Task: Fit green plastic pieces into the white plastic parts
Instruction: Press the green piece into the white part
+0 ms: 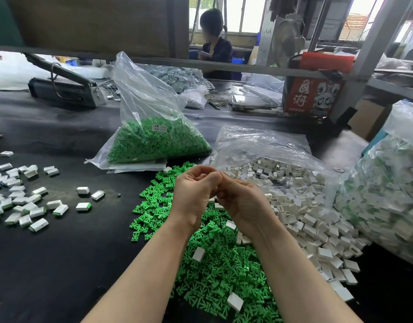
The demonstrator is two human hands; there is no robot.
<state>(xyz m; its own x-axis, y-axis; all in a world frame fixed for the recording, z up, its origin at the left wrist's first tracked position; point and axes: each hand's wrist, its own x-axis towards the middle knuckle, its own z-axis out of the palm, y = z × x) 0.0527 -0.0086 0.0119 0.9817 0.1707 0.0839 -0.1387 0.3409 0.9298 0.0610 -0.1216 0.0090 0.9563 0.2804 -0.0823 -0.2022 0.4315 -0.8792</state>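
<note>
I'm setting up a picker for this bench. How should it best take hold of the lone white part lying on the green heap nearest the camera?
Probably from straight above, pinching the two long side faces of the white part. It lies flat as a small rectangular block on top of the green pieces, its broad face up and its sides exposed. The loose green pieces under it may shift, so a light closing grip seems safer than pushing down.

bare black table [68,264] is lying open at the near left, giving a hand free passage. loose green pieces [215,259] are crowding the middle, white parts [301,210] are spilling at the right, finished pieces [21,201] are scattering across the far left. a bag of green pieces [154,141] is blocking the way behind, a bulging bag [392,187] is walling off the right edge.
</note>
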